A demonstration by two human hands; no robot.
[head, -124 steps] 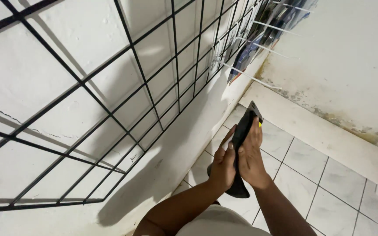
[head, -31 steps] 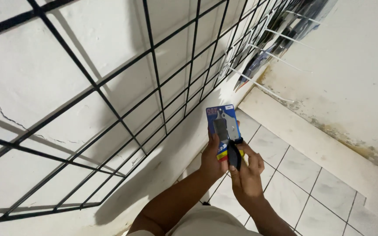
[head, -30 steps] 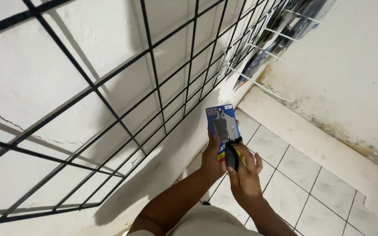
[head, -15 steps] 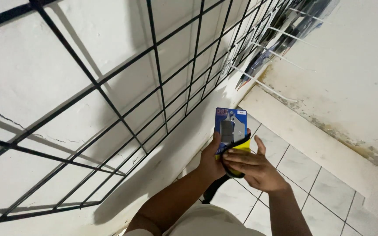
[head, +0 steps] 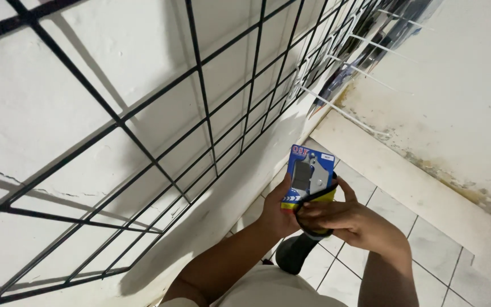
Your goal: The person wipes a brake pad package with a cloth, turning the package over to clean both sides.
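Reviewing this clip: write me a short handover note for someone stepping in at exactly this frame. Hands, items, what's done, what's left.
Left hand: grips the blue carded package by its lower left edge, held upright in front of the black wire grid panel on the white wall.
Right hand: fingers on the package's lower front, over a black cloth that hangs below both hands.
Done: package is in hand, face towards the camera.
Left: package is not on the grid; white hooks with other hanging goods sit farther along the panel.

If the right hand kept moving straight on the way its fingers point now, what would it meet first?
The right hand points left, across the blue packet that it already touches, so next it would most likely meet the left hand gripping that packet; depth is hard to judge.
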